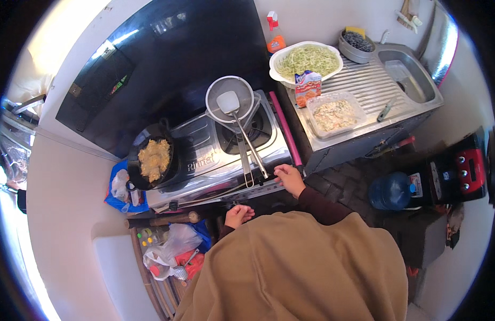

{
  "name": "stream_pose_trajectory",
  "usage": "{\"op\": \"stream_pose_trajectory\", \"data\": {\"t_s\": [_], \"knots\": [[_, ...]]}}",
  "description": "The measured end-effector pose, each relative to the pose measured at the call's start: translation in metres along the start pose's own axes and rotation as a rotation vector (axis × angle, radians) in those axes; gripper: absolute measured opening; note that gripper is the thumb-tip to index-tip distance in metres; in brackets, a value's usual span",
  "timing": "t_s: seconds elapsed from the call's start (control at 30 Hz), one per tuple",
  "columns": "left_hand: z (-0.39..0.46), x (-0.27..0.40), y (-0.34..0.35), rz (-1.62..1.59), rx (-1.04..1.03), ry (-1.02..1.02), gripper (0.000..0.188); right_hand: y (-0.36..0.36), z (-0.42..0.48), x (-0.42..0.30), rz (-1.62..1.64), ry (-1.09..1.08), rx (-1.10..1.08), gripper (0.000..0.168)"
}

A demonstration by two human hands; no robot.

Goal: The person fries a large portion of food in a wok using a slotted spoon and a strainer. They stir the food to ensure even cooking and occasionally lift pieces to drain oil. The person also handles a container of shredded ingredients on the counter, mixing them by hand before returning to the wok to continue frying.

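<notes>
My right hand (pixel 290 180) hovers at the front edge of a steel Rinnai gas stove (pixel 199 176), fingers loosely curled and nothing in them. Just left of it ends the handle of a metal spatula (pixel 228 102). That spatula rests in a round mesh strainer (pixel 213 88) over the right burner (pixel 257 134); the strainer's long handle also points toward me. Lower and to the left, my left hand (pixel 238 216) is held before my body, half curled and holding nothing visible. On the stove's left side sits a black wok (pixel 135 176) with golden-brown frying food (pixel 154 159) in it.
Right of the stove, a steel sink counter (pixel 344 86) bears a white bowl of shredded greens (pixel 309 61), a packet (pixel 308 87), a plastic tub of pale mixture (pixel 335 114) and a knife (pixel 387 109). A bamboo rack (pixel 163 220) with bags stands lower left; a blue water jug (pixel 390 191) is right.
</notes>
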State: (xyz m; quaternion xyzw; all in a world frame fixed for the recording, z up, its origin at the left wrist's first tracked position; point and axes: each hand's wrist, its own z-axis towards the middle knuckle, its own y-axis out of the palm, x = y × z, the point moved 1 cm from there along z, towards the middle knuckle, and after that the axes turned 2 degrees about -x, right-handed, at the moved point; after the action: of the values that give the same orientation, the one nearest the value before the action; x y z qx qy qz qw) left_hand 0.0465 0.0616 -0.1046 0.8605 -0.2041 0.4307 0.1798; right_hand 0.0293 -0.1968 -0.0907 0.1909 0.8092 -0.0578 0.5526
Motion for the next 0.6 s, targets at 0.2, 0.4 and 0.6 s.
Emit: {"op": "stream_pose_trajectory", "data": {"t_s": [0.2, 0.4, 0.6], "knots": [[0.004, -0.137, -0.051, 0.332, 0.042, -0.007, 0.03, -0.022, -0.04, -0.024, 0.121, -0.367, 0.337, 0.017], [0.02, -0.189, -0.055, 0.725, 0.01, -0.194, 0.032, -0.095, -0.058, -0.103, -0.056, -0.847, 0.79, 0.037], [0.027, -0.192, -0.047, 0.899, -0.01, -0.246, 0.035, -0.129, -0.058, -0.153, -0.48, -0.658, 0.89, 0.049]]}}
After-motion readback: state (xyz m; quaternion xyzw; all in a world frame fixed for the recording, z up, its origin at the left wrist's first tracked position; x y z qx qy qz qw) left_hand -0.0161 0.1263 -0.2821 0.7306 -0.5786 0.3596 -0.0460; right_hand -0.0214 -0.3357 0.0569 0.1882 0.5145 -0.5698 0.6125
